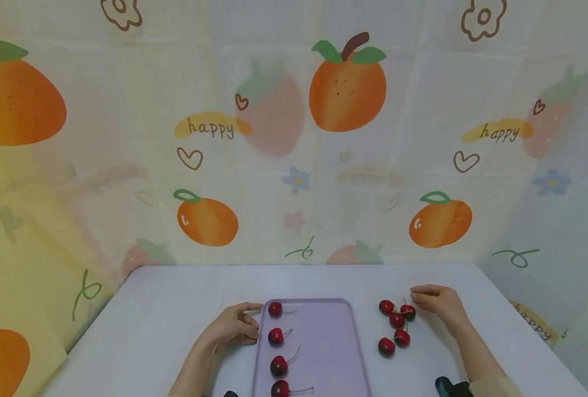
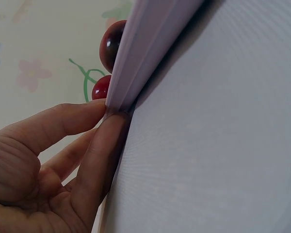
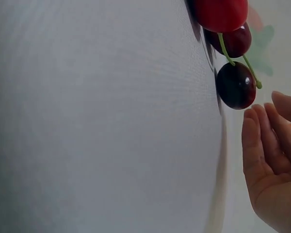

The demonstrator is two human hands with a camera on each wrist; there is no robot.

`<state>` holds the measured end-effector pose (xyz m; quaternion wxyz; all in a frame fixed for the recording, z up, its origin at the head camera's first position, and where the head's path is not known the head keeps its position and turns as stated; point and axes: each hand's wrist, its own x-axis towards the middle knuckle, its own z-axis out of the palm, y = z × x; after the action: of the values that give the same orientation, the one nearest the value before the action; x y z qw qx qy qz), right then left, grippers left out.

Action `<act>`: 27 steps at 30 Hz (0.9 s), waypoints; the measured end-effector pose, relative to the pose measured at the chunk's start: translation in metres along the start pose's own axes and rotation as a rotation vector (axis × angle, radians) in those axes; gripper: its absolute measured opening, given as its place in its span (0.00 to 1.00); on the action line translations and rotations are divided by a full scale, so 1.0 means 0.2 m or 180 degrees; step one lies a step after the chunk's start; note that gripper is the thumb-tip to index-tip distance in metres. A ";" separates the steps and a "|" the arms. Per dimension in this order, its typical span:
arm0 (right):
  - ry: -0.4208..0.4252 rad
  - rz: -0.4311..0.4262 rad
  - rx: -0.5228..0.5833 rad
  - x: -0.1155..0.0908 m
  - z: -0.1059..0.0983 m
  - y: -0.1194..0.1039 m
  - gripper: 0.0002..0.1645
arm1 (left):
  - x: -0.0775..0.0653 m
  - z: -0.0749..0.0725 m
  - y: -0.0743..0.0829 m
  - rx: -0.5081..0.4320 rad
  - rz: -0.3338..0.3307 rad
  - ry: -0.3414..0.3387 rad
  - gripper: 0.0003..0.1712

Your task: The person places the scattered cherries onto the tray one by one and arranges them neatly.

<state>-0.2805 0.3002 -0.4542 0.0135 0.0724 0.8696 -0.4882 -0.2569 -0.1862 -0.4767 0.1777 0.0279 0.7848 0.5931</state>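
Observation:
My left hand (image 1: 234, 325) is at the left edge of a light purple tray (image 1: 324, 342), its fingertips touching the rim near the far corner. In the left wrist view, the index finger and thumb (image 2: 104, 150) meet the tray's side wall. Several dark red cherries (image 1: 279, 365) with stems lie in a column along the tray's left side. To the right of the tray, more cherries (image 1: 396, 320) form a loose cluster on the table. Beside its far right cherry (image 3: 236, 86) hovers my right hand (image 1: 440, 306), fingers slightly bent, thumb apart from them, holding nothing.
A white cloth covers the table (image 1: 194, 286). Behind it hangs a curtain (image 1: 274, 209) printed with fruit and flowers. A dark object (image 1: 453, 387) sits at the bottom right near the sleeve (image 1: 495, 386); another dark object (image 1: 231, 393) barely shows beside the left forearm.

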 end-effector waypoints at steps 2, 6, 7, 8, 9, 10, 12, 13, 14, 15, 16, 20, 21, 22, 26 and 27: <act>-0.0002 0.0048 -0.0020 0.01 0.01 0.01 0.28 | 0.00 0.00 0.00 0.0006 0.0005 -0.0002 0.43; -0.0022 0.0109 -0.0160 0.02 0.02 0.03 0.27 | 0.00 0.00 0.00 0.0007 0.0024 -0.0005 0.43; -0.0029 0.0138 -0.0192 0.02 0.02 0.03 0.27 | 0.00 0.00 0.00 -0.0002 0.0029 -0.0009 0.43; -0.0050 0.0144 -0.0217 0.02 0.02 0.03 0.28 | 0.00 0.00 0.00 -0.0013 0.0030 -0.0013 0.43; -0.0075 0.0157 -0.0226 0.03 0.02 0.04 0.28 | 0.00 0.00 0.00 -0.0019 0.0030 -0.0016 0.44; -0.0108 0.0163 -0.0233 0.02 0.02 0.04 0.29 | 0.00 0.00 0.00 -0.0031 0.0030 -0.0021 0.44; -0.0160 0.0179 -0.0238 0.03 0.02 0.04 0.30 | 0.00 0.00 0.00 -0.0036 0.0026 -0.0015 0.44; -0.0174 0.0182 -0.0234 0.03 0.02 0.04 0.31 | 0.00 0.00 -0.01 -0.0030 0.0026 -0.0011 0.44; -0.0196 0.0168 -0.0234 0.03 0.02 0.04 0.31 | 0.00 0.00 -0.01 -0.0017 0.0023 -0.0002 0.44; -0.0209 0.0158 -0.0236 0.03 0.02 0.04 0.32 | 0.00 0.00 -0.01 -0.0005 0.0015 0.0007 0.44; -0.0218 0.0144 -0.0246 0.03 0.02 0.04 0.32 | 0.00 0.00 -0.01 0.0006 0.0009 0.0016 0.44; -0.0258 0.0117 -0.0228 0.03 0.03 0.05 0.32 | 0.00 0.00 0.00 0.0049 -0.0027 0.0046 0.44; -0.0272 0.0098 -0.0222 0.02 0.03 0.05 0.32 | 0.00 0.00 0.00 0.0058 -0.0035 0.0049 0.44; -0.0286 0.0075 -0.0220 0.02 0.03 0.05 0.32 | 0.00 0.00 0.00 0.0067 -0.0037 0.0052 0.44; -0.0341 -0.0048 -0.0172 0.01 0.04 0.06 0.31 | 0.00 0.00 0.00 0.0074 -0.0045 0.0051 0.43; -0.0348 -0.0083 -0.0171 0.01 0.04 0.06 0.31 | 0.00 0.00 0.00 0.0066 -0.0044 0.0047 0.43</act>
<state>-0.2816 0.3007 -0.4691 0.0566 0.0339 0.8812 -0.4680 -0.2570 -0.1855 -0.4772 0.1757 0.0200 0.7923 0.5839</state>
